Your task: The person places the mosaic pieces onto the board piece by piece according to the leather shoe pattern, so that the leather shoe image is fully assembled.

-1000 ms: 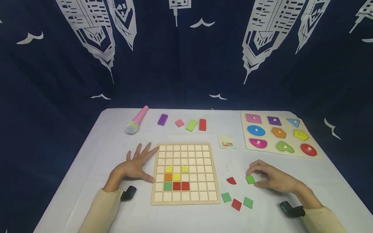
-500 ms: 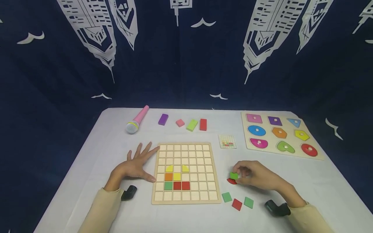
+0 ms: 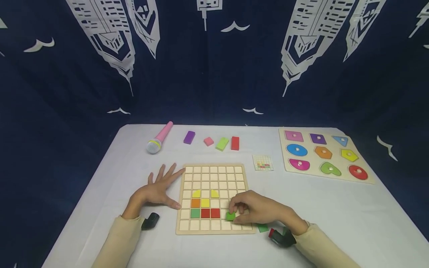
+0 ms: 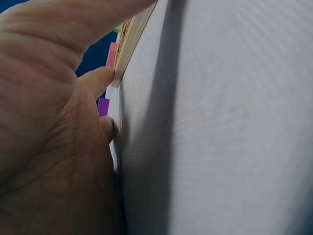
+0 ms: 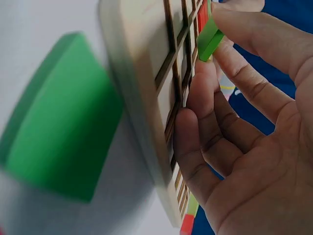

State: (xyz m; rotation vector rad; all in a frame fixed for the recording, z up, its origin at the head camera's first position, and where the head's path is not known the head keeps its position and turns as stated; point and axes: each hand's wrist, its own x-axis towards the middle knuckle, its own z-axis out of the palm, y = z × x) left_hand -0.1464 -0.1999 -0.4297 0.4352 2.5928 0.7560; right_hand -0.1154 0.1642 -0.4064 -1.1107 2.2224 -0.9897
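A wooden grid board lies on the white table, with yellow, orange, green and red tiles in some of its cells. My left hand is spread at the board's left side, fingertip and thumb right at its edge. My right hand pinches a light green square tile between thumb and fingers. It hovers over the lower right of the grid, just right of the two red squares. In the right wrist view that tile is tilted close over the cells, and another green tile lies beside the board.
Loose tiles lie partly hidden under my right forearm, one a green tile. A small pattern card sits beyond the board. Farther back are a pink toy microphone, several coloured blocks and a shape puzzle.
My right hand has carried the green tile leftward from the table, past the red quarter piece, to over the board. My left hand stays at the board's edge.
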